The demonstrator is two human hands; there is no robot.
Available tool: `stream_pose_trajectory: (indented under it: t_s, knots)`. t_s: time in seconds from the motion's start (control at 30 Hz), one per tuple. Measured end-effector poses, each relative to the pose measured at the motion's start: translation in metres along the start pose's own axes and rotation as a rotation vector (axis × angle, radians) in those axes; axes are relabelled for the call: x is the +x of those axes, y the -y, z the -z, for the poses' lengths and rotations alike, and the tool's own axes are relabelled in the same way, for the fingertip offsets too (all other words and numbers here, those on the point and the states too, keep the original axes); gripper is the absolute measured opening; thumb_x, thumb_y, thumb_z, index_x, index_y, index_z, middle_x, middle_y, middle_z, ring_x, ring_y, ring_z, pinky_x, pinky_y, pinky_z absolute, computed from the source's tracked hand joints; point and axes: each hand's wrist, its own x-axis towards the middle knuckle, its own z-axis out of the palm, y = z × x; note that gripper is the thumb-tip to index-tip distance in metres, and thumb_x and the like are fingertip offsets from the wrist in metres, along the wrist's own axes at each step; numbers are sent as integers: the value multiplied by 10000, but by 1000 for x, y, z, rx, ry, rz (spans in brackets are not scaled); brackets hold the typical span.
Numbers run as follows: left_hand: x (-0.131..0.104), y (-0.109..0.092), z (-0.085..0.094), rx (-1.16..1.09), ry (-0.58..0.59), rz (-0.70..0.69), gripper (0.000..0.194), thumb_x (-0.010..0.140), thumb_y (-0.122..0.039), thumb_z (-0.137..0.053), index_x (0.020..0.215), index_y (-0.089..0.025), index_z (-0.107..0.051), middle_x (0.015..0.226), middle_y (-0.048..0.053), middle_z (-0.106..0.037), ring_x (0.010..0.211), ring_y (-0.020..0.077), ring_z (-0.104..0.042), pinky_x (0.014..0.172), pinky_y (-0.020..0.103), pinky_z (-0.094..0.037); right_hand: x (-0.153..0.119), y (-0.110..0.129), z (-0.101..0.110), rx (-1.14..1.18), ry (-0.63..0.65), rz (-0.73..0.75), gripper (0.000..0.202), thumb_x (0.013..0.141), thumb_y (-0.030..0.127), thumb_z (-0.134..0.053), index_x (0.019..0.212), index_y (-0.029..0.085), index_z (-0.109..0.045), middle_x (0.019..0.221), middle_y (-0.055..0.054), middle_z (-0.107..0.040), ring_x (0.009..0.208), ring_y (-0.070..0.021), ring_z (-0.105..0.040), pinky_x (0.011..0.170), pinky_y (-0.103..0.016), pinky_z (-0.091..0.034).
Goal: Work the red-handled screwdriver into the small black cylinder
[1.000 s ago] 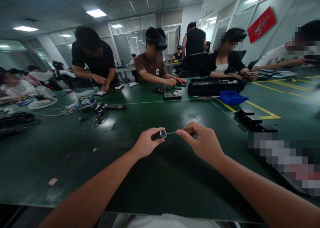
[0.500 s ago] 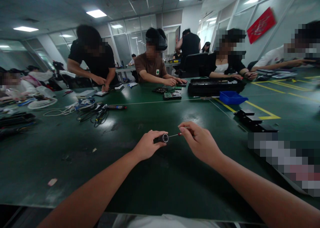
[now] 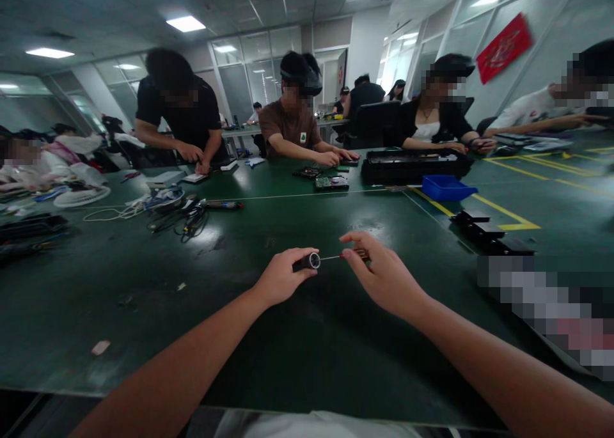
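Observation:
My left hand (image 3: 281, 276) is closed around a dark cylinder (image 3: 313, 260) with a pale ring on its round end, which faces me and slightly right. Thumb and fingers grip it from both sides. In my right hand (image 3: 384, 268) lies a screwdriver (image 3: 330, 258), its thin shaft pointing left and its reddish handle partly hidden by my fingers. The shaft's tip meets the right side of the cylinder's end; whether it sits in a screw is too small to tell. My right index finger is lifted off the handle. Both hands are held above the green table (image 3: 307, 361).
Cables (image 3: 189, 217) and a pen-like tool (image 3: 223, 205) lie at the left. Farther off are a circuit board (image 3: 332, 183), a long black housing (image 3: 416, 167) and a blue tray (image 3: 448, 187). Black brackets (image 3: 489, 233) lie at the right. Several people work around the table.
My right fingers have shifted on the screwdriver, showing more of its handle, with the index finger more raised. The cylinder has moved slightly left and up.

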Motion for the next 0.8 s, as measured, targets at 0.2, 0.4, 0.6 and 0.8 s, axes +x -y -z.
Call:
stream_pose_trajectory:
  t_s: [0.2,0.4,0.6,0.8]
  knots:
    - [-1,1,0,-23,-16,6,431,831,-249,-715,1255,-280,-644,1216,30,-667,1139,227,-599,1032,380,-432,1,1,2,-9,28,-40,324,1001,417,-383,1131,202,-588,782,-33,-675,676,-192,-631,594,-315,-439]
    - [-1,0,-1,-16,7,5,420,831,-242,-715,1244,-280,-651,1190,32,-673,1107,226,-604,1007,385,-439,4,-1,1,-27,18,-53,297,988,389,-425,1157,210,-591,792,-29,-697,585,-168,-586,552,-307,-411]
    - [0,0,2,-9,-27,20,423,832,-234,-711,1247,-278,-645,1217,28,-666,1135,228,-598,1018,381,-438,2,-2,0,11,12,7,302,974,343,-469,1236,206,-532,885,-54,-689,741,-198,-634,632,-327,-459]
    - [-1,-1,0,11,-1,2,419,824,-237,-727,1234,-287,-655,1182,23,-677,1103,223,-606,1006,380,-438,4,-3,1,-14,11,-39,325,1013,378,-355,1184,208,-572,848,-47,-695,655,-189,-621,613,-337,-451]
